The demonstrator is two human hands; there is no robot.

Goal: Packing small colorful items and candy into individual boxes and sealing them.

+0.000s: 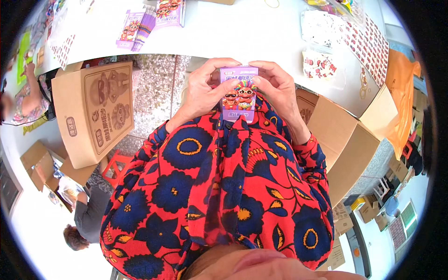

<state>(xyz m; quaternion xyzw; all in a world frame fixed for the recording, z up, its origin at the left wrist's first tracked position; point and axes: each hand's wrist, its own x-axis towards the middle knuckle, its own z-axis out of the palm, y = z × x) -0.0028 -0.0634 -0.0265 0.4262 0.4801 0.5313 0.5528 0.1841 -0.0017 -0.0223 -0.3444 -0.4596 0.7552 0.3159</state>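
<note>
Right up in front of the chest, both hands are clamped on a small purple carton (239,93) with two cartoon figures in red, orange and rainbow colours printed on its face. Left hand (203,88) wraps the carton's left edge with fingers curled over the top corner, and the right hand (275,86) does the same on the other side, thumb pressed on the front panel. So the box sits upright between the two palms, just above a red shirt with big blue flowers (224,186).

Stuff around it: on the white table (242,32) further out there's a fanned stack of flat purple cartons (137,30) of the same kind, plus another purple pack (170,11) next to it. To the right on the table lie clear bags with red-and-white printed contents (319,63). A big brown shipping box (95,112) with cartoon faces printed in darker brown stands at the left, tilted, and an open brown box (345,140) sits at the right, beside the right forearm. Another person in grey (88,214) crouches low left.
</note>
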